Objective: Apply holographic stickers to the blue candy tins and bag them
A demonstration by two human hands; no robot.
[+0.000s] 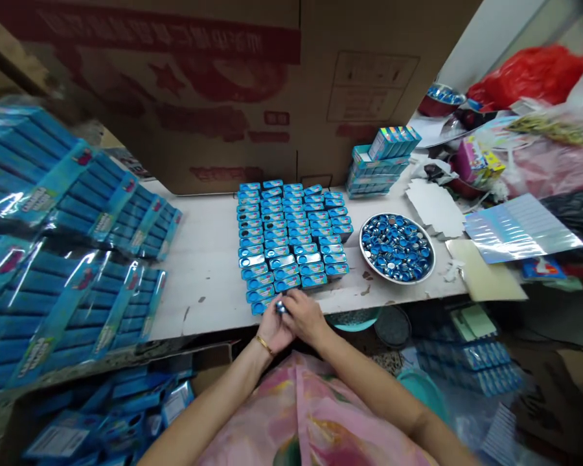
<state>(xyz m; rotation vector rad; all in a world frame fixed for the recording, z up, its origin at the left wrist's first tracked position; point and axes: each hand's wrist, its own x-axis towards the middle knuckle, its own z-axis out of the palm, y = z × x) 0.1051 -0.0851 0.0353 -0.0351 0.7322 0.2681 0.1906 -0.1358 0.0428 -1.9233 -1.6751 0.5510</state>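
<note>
My left hand (273,331) is half-curled, palm up, at the table's front edge. Small shiny round metal pieces (281,307) show in its fingers, seemingly silver and blue like those in the bowl. The fingers of my right hand (305,316) are closed over the same pieces, and the two hands touch. Just beyond them stand rows of small blue boxes (286,259) packed side by side, with round openings in their top faces. A metal bowl (433,262) full of blue-and-silver round pieces sits to the right of the rows.
Wrapped packs of blue boxes (72,213) are stacked at the left. A large cardboard carton (315,97) closes off the back. More boxes stand in a small stack (372,175) at back right. Below the table's left edge, an open carton holds loose blue packs (102,414).
</note>
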